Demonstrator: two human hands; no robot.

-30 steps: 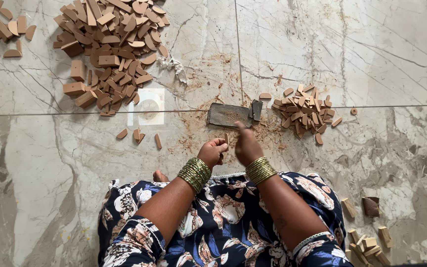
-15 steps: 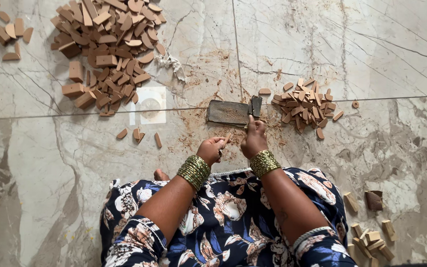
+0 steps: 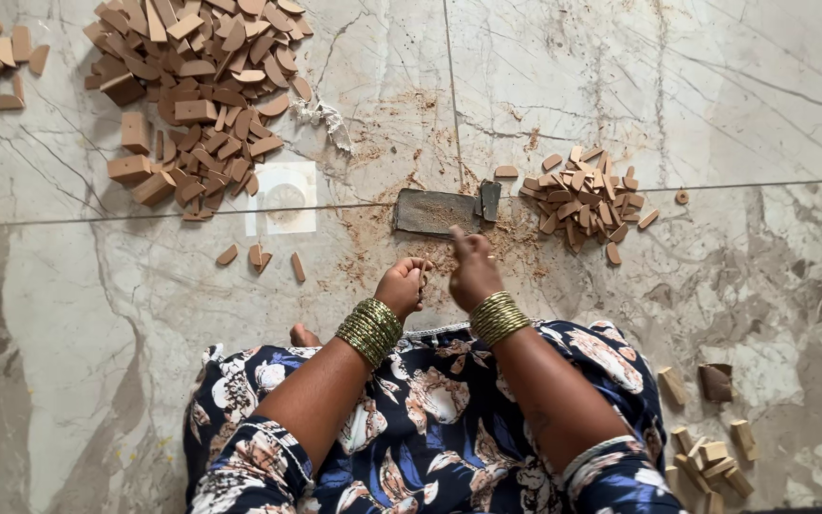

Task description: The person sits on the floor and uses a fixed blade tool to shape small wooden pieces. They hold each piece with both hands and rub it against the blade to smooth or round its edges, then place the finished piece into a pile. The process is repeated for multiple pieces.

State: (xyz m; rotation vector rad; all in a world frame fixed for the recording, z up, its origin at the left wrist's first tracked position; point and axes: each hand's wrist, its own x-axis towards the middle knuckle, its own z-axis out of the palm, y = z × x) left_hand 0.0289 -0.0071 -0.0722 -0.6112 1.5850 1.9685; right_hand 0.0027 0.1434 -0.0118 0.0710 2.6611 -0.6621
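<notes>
My left hand (image 3: 401,286) is curled shut just above my lap, with a small tan wooden piece showing at its fingertips. Close beside it, my right hand (image 3: 474,273) has one finger stretched toward a flat grey rectangular slab (image 3: 433,211) on the floor; whether this hand grips anything is unclear. Brown dust lies around the slab. A small heap of tan wooden pieces (image 3: 582,195) sits right of the slab. Both wrists wear stacks of gold-green bangles.
A large heap of brown wooden pieces (image 3: 192,86) covers the upper left, with a few loose pieces (image 3: 259,257) below it. A white square (image 3: 283,197) lies on the marble floor (image 3: 715,95). More wooden blocks (image 3: 706,457) sit at the lower right by my knee.
My right hand reached up to the grey slab's edge, then drew back slightly toward my left hand. My left hand stayed almost still.
</notes>
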